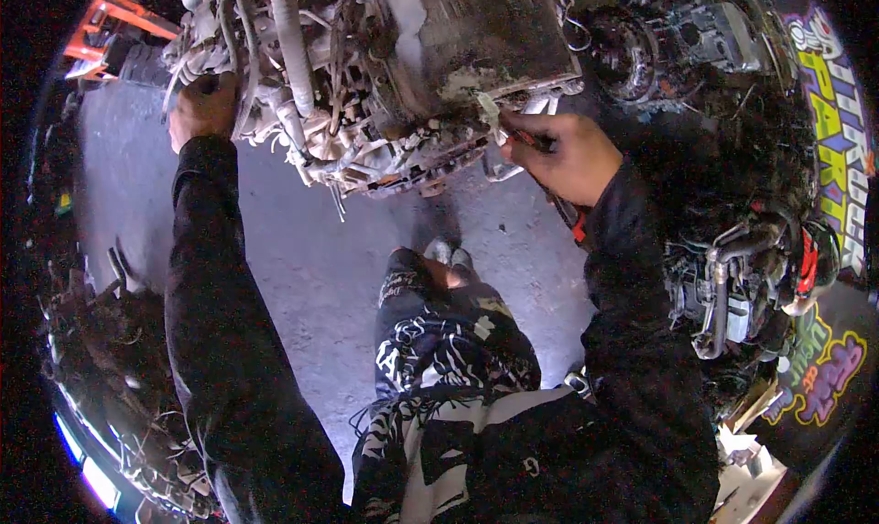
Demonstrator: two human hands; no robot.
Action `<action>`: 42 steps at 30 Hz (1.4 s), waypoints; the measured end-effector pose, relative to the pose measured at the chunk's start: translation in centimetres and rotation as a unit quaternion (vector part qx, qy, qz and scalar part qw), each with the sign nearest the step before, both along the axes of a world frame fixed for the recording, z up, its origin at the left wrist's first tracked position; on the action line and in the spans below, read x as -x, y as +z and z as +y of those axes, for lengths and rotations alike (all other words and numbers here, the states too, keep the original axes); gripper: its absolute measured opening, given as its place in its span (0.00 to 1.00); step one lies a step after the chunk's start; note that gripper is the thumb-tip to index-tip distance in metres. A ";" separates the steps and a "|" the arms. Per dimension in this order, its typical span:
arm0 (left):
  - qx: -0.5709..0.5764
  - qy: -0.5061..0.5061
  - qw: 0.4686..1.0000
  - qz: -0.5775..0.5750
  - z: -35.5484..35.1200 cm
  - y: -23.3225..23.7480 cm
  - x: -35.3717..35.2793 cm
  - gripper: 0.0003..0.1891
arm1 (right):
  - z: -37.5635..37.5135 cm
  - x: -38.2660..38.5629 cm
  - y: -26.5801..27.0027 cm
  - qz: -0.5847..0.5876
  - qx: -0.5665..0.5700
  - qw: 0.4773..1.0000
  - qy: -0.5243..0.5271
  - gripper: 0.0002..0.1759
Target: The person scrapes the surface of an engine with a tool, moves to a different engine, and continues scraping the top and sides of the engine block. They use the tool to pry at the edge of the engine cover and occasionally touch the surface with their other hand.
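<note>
A large, dirty engine (302, 93) with hoses, wiring and a broad, worn cover (467, 38) fills the top of the head view. My left hand (203, 112) is closed at the engine's left side, beside a ribbed hose (291, 43); I cannot tell what its curled fingers hold. At the cover's lower right corner, my right hand (569, 158) is closed around a tool with a dark and orange handle (526, 139). The tool's pale, flat end (491, 112) points up to the cover's lower edge.
Other engine parts (678, 52) stand at the right, with a metal-piped engine (728, 286) lower down. An orange metal frame (114, 29) is at the upper left. Dark, tangled parts (119, 359) lie at the left on the grey floor (302, 240). Colourful lettering (829, 139) marks the right wall.
</note>
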State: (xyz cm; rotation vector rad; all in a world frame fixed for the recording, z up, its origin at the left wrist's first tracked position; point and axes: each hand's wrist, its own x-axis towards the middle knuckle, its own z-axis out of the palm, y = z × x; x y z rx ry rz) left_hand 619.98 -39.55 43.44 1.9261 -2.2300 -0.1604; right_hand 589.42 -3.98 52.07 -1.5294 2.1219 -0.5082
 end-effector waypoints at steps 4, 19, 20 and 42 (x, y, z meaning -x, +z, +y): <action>-0.008 0.015 1.000 0.011 1.3 1.5 0.5 0.28 | -0.6 -0.7 1.4 0.003 -0.077 0.997 -0.018 0.23; 0.023 -0.014 0.999 -0.024 0.9 0.6 0.0 0.25 | -0.5 -1.1 0.6 -0.001 -0.037 0.999 -0.015 0.22; 0.020 -0.027 0.999 -0.035 0.7 0.5 0.0 0.25 | -0.4 -1.1 0.3 -0.001 -0.042 0.999 -0.015 0.22; -0.037 0.035 0.998 0.038 1.0 1.5 0.3 0.28 | -0.9 -0.6 0.6 0.000 -0.040 0.999 0.009 0.21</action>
